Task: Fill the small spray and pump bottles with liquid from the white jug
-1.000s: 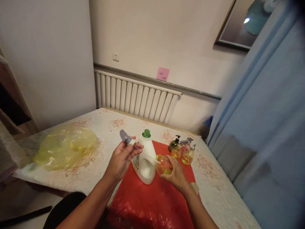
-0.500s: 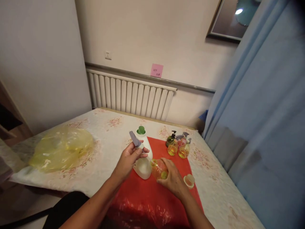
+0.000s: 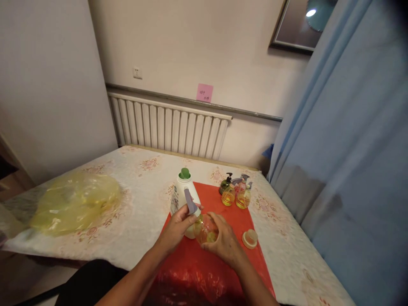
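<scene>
My left hand (image 3: 180,222) is closed on a grey-and-white spray head (image 3: 190,202). In my right hand (image 3: 224,238) is a clear, yellowish round bottle (image 3: 204,231), tilted with its neck toward the spray head. The spray head sits right at the bottle's mouth; whether it is seated on the neck I cannot tell. Just behind both hands stands a large white jug (image 3: 186,187) with a green spout in its open top. Part of the jug is hidden by my left hand. To the right of my right hand, a pale translucent cap (image 3: 250,239) lies on the red sheet (image 3: 204,263).
At the sheet's far right corner stand several small pump and spray bottles (image 3: 236,195). A crumpled yellow plastic bag (image 3: 76,202) lies on the left of the flowered tablecloth (image 3: 140,182). A radiator (image 3: 172,125) lines the wall, and a blue curtain (image 3: 338,140) hangs at the right.
My left hand has brought the spray head down and right to the mouth of the round bottle. The bottle has shifted slightly left in my right hand. The view has turned a little.
</scene>
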